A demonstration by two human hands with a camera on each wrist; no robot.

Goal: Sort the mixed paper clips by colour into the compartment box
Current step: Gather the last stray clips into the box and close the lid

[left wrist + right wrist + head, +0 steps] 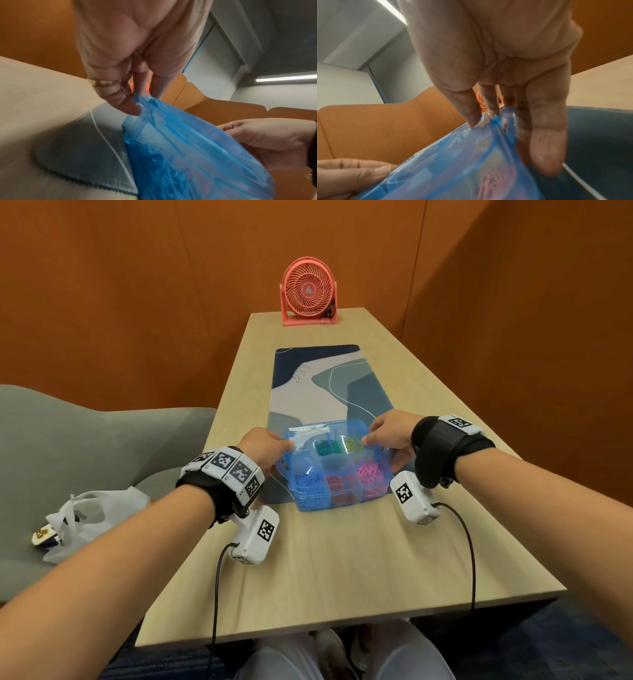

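compartment box (337, 470) between both hands' fingers (287, 445)

An office booth: orange partition walls (137, 302) enclose a narrow wooden counter (342, 559) with a desk mat (318, 378), a desk fan (309, 291) and a grey chair (68, 446).

We see even, soft indoor light; a ceiling strip lamp (286, 78) glows in the left wrist view. The box lid (329, 440) shows faint glare. Both wrist views are blurred up close, and the counter (342, 559) edges bend with wide-angle distortion.
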